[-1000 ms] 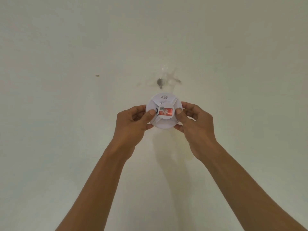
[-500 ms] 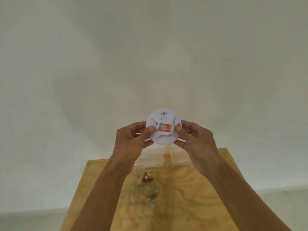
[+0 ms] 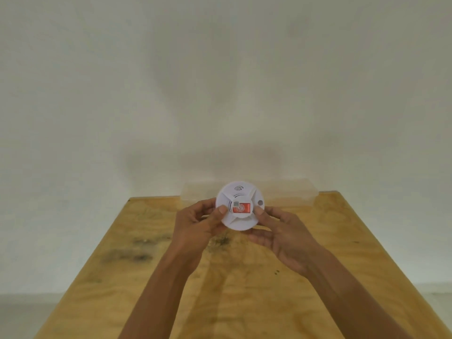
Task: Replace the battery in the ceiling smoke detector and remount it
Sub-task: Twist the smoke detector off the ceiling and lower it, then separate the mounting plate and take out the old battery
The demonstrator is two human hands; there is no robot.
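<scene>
Holding: I see both hands gripping one round white smoke detector (image 3: 238, 206) in the air, above the far half of the table (image 3: 342, 265) and clear of its top.
Left hand: the left hand (image 3: 195, 227) takes the detector's left edge; its thumb lies on the front face beside the middle, and its fingers (image 3: 199, 211) curl round behind the rim, pinching it.
Right hand: the right hand (image 3: 286, 237) takes the right edge; the thumb presses the face near a small round button (image 3: 260, 203), and the fingers cup the rim from below and behind.
Detector face: it is turned toward me, slightly tilted, with a red sticker (image 3: 241, 207) in the middle and raised ribs running out to the rim.
Table: bare yellowish plywood with dark stains.
Behind: a clear plastic box (image 3: 293, 193) sits at the table's far edge against the pale wall (image 3: 220, 94).
</scene>
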